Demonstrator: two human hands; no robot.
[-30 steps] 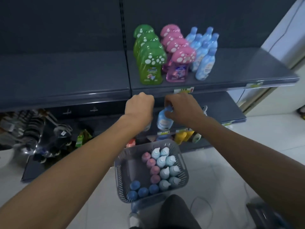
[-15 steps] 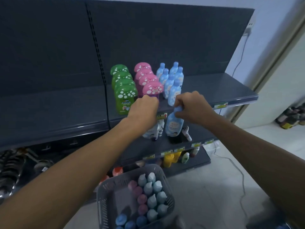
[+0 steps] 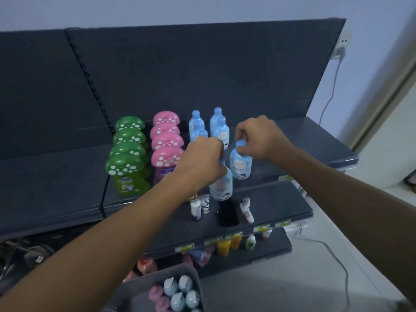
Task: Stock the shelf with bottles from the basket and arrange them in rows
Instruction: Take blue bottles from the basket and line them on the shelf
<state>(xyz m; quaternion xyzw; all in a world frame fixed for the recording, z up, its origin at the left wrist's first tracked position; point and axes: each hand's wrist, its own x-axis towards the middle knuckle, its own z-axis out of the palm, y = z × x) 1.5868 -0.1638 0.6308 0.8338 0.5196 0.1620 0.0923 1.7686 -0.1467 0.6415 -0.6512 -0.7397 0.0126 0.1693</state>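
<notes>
Dark grey shelf is set against a pale wall; a cable hangs from a socket at right. Green, pink and blue bottles are stood in rows on it. One blue bottle is gripped by its cap in the right hand, another in the left hand. Both have been raised from lower-shelf height to the top shelf front. The basket is now cut off at the bottom.

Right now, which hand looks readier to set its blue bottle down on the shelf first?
Probably the right hand: its blue bottle hangs beside the blue rows, above the shelf. The left hand holds its bottle lower, at the shelf's front edge.
</notes>
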